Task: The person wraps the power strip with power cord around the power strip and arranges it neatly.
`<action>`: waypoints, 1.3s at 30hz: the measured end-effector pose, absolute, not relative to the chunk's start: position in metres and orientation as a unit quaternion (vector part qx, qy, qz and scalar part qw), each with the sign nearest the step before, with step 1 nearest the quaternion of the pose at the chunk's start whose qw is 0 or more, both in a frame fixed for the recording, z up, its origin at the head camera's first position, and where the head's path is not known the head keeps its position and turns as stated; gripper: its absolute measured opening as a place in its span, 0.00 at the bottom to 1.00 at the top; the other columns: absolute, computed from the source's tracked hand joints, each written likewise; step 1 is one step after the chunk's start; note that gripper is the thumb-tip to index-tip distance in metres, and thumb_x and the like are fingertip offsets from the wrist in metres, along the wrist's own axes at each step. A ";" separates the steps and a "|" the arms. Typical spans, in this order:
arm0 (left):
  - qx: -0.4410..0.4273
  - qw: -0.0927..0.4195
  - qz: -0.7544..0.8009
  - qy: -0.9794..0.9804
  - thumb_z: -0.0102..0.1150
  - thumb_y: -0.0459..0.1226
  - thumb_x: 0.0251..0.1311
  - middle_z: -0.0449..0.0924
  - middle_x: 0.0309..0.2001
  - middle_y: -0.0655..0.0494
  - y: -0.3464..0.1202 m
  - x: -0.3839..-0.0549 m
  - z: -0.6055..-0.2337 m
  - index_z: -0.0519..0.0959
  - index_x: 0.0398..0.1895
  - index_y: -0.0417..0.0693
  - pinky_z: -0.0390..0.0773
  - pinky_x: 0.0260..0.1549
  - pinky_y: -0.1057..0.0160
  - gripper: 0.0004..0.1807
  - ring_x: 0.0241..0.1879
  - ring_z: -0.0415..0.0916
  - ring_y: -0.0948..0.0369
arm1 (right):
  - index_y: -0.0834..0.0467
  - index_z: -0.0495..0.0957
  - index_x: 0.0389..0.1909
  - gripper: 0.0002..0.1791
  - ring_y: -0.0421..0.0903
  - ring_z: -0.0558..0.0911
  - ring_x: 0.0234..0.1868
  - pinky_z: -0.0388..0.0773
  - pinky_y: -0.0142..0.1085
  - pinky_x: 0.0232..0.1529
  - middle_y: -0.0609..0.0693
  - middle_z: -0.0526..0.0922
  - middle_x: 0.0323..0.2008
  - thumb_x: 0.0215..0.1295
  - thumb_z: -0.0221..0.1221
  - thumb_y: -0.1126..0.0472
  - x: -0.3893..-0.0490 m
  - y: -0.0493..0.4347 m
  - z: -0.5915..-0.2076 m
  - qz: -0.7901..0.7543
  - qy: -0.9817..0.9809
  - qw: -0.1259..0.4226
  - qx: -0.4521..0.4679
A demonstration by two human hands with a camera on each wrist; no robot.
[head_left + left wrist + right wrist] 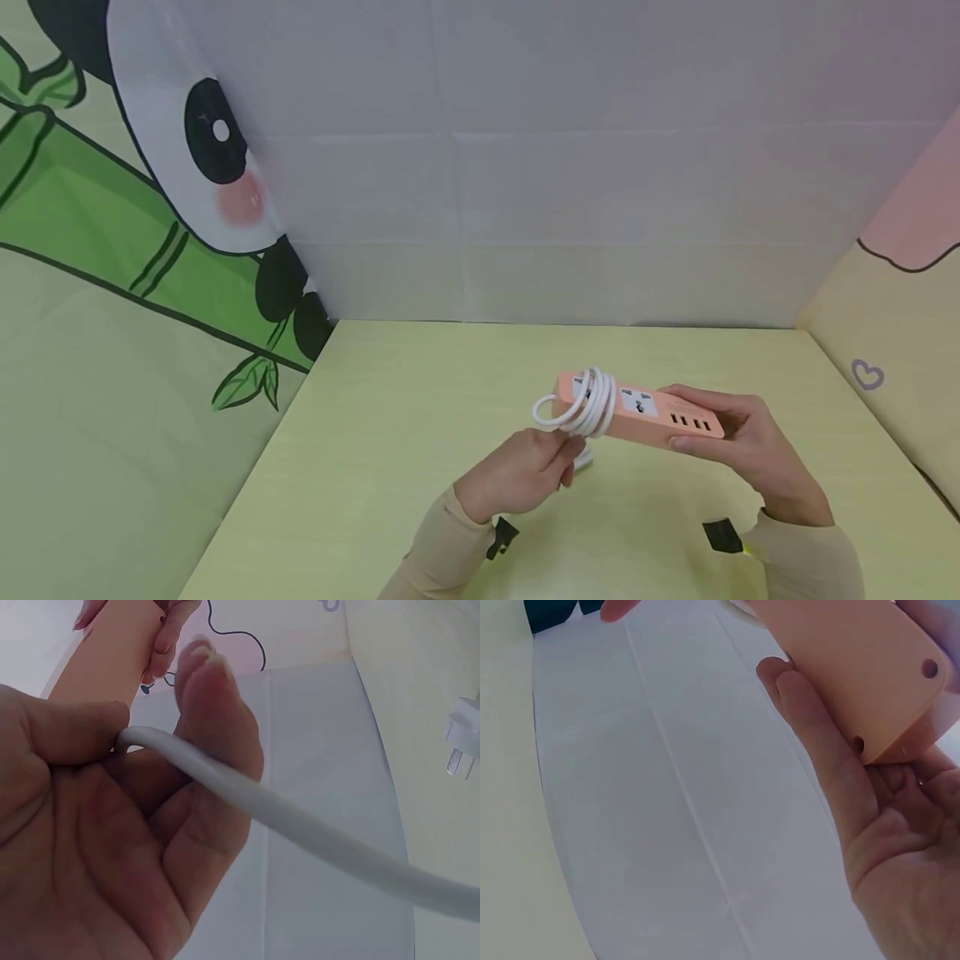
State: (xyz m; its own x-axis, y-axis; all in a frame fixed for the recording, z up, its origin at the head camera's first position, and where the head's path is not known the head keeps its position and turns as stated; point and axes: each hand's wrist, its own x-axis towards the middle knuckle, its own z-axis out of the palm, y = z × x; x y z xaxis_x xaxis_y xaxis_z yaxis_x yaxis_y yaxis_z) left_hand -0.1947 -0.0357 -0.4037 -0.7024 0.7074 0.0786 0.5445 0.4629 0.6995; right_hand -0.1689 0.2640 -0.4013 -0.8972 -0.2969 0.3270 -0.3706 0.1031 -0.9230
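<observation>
An orange power strip is held above the table, with several loops of white cord wound round its left end. My right hand grips the strip's right end, thumb on the near side and fingers on the far side. In the right wrist view the strip's plain underside shows its screw holes. Just below the coil, my left hand pinches the cord between thumb and fingers. From there a length of cord runs across the left wrist view. A white plug hangs at that view's right edge.
A pale yellow table lies beneath both hands. Behind it rises a grey-white backdrop, and printed side walls with a panda and bamboo stand at the left. Black tabs show beside the sleeves.
</observation>
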 end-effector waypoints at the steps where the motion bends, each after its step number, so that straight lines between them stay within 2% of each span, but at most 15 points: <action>1: 0.368 0.115 0.362 0.849 0.37 0.42 0.82 0.72 0.24 0.63 -0.035 -0.195 -0.404 0.71 0.53 0.51 0.69 0.29 0.73 0.11 0.21 0.65 0.70 | 0.71 0.72 0.66 0.29 0.41 0.82 0.41 0.83 0.32 0.37 0.44 0.87 0.51 0.62 0.62 0.78 -0.169 0.264 -0.401 0.630 -0.744 0.030 0.220; 3: 0.367 0.124 0.358 0.849 0.36 0.43 0.82 0.70 0.22 0.64 -0.033 -0.194 -0.403 0.70 0.54 0.52 0.68 0.28 0.73 0.11 0.20 0.64 0.70 | 0.70 0.72 0.65 0.29 0.40 0.83 0.41 0.84 0.33 0.37 0.44 0.87 0.51 0.62 0.63 0.77 -0.168 0.264 -0.401 0.630 -0.748 0.030 0.209; 7: 0.371 0.126 0.335 0.857 0.33 0.44 0.83 0.66 0.20 0.66 -0.028 -0.193 -0.403 0.71 0.44 0.52 0.65 0.26 0.74 0.14 0.18 0.61 0.71 | 0.69 0.73 0.65 0.28 0.38 0.83 0.41 0.84 0.33 0.36 0.43 0.87 0.50 0.62 0.62 0.78 -0.168 0.263 -0.400 0.630 -0.749 0.031 0.203; 11: 0.377 0.097 0.294 0.873 0.32 0.45 0.83 0.60 0.20 0.65 -0.026 -0.190 -0.402 0.70 0.37 0.52 0.64 0.27 0.73 0.17 0.18 0.58 0.70 | 0.68 0.74 0.65 0.28 0.38 0.84 0.42 0.84 0.34 0.37 0.44 0.87 0.51 0.62 0.62 0.78 -0.168 0.261 -0.400 0.631 -0.750 0.030 0.195; 14: 0.378 0.084 0.280 0.878 0.33 0.45 0.83 0.57 0.20 0.65 -0.026 -0.187 -0.400 0.71 0.37 0.52 0.65 0.27 0.73 0.18 0.18 0.57 0.70 | 0.67 0.74 0.65 0.28 0.38 0.84 0.42 0.85 0.34 0.37 0.44 0.87 0.50 0.63 0.63 0.77 -0.170 0.261 -0.401 0.629 -0.755 0.031 0.183; 17: 0.380 0.078 0.266 0.882 0.35 0.45 0.82 0.61 0.19 0.66 -0.025 -0.185 -0.398 0.73 0.37 0.51 0.76 0.36 0.72 0.18 0.23 0.66 0.71 | 0.67 0.74 0.65 0.27 0.38 0.84 0.42 0.85 0.34 0.37 0.45 0.87 0.49 0.64 0.62 0.77 -0.170 0.262 -0.402 0.635 -0.751 0.035 0.181; 19: 0.383 0.070 0.252 0.886 0.36 0.45 0.82 0.61 0.19 0.66 -0.025 -0.184 -0.397 0.74 0.37 0.50 0.76 0.38 0.72 0.18 0.24 0.68 0.70 | 0.68 0.74 0.65 0.27 0.38 0.84 0.41 0.85 0.34 0.37 0.45 0.87 0.49 0.63 0.61 0.78 -0.171 0.263 -0.403 0.642 -0.743 0.042 0.184; 21: 0.386 0.058 0.234 0.891 0.38 0.44 0.82 0.61 0.19 0.66 -0.024 -0.183 -0.397 0.74 0.35 0.51 0.76 0.37 0.72 0.17 0.24 0.68 0.69 | 0.68 0.74 0.65 0.28 0.37 0.84 0.41 0.84 0.33 0.37 0.45 0.87 0.49 0.63 0.60 0.79 -0.172 0.264 -0.404 0.650 -0.734 0.050 0.190; 25: 0.393 0.037 0.212 0.894 0.41 0.43 0.81 0.57 0.18 0.66 -0.024 -0.179 -0.396 0.75 0.37 0.51 0.64 0.25 0.73 0.14 0.19 0.60 0.68 | 0.69 0.74 0.65 0.28 0.37 0.83 0.40 0.84 0.31 0.37 0.45 0.87 0.48 0.62 0.59 0.81 -0.174 0.266 -0.406 0.659 -0.724 0.065 0.193; 32: 0.385 0.001 0.218 0.897 0.44 0.41 0.80 0.61 0.18 0.67 -0.024 -0.176 -0.394 0.79 0.42 0.49 0.63 0.22 0.75 0.13 0.18 0.60 0.70 | 0.69 0.74 0.64 0.28 0.37 0.83 0.40 0.83 0.30 0.38 0.45 0.88 0.47 0.62 0.60 0.81 -0.176 0.266 -0.406 0.667 -0.718 0.078 0.183; 39: 0.385 -0.013 0.207 0.899 0.47 0.42 0.79 0.62 0.17 0.67 -0.024 -0.174 -0.393 0.80 0.40 0.48 0.62 0.22 0.76 0.13 0.17 0.60 0.70 | 0.72 0.72 0.64 0.29 0.38 0.82 0.41 0.83 0.29 0.37 0.44 0.87 0.50 0.61 0.60 0.82 -0.177 0.264 -0.406 0.664 -0.716 0.091 0.195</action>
